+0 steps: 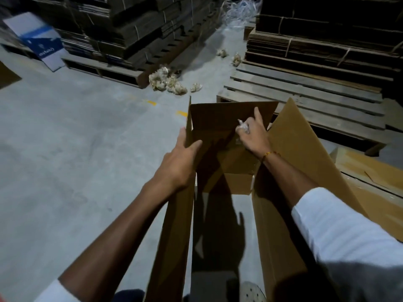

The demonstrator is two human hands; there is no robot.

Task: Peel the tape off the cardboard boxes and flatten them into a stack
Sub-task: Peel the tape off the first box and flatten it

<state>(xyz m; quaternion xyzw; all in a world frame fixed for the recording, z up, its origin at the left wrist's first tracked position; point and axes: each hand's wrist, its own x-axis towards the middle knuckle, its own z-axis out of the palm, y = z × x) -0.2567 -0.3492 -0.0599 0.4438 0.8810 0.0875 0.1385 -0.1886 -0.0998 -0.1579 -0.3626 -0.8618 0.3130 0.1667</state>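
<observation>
Inside the open cardboard box, my right hand is closed around a crumpled wad of clear tape, forefinger stretched up against the far flap, while my left hand pinches the box's left wall near its top edge, thumb inside and fingers outside. The box stands upright on the concrete floor directly in front of me, its bottom already open so the floor shows through, its right flap leaning outward.

As I read it, the tape is nearly off and the collapse comes next. The risks sit close to the grip: the sticky wad may cling to my fingers or re-stick to the panel, and a hard tug could tear the paper face off the cardboard. With only a one-handed pinch steadying it, the bottomless box may skew or tip toward the wooden pallet just beyond. Flattened sheets lie to the right, where this one belongs; discarded tape balls litter the floor ahead, beside strapped bundles of cardboard.
</observation>
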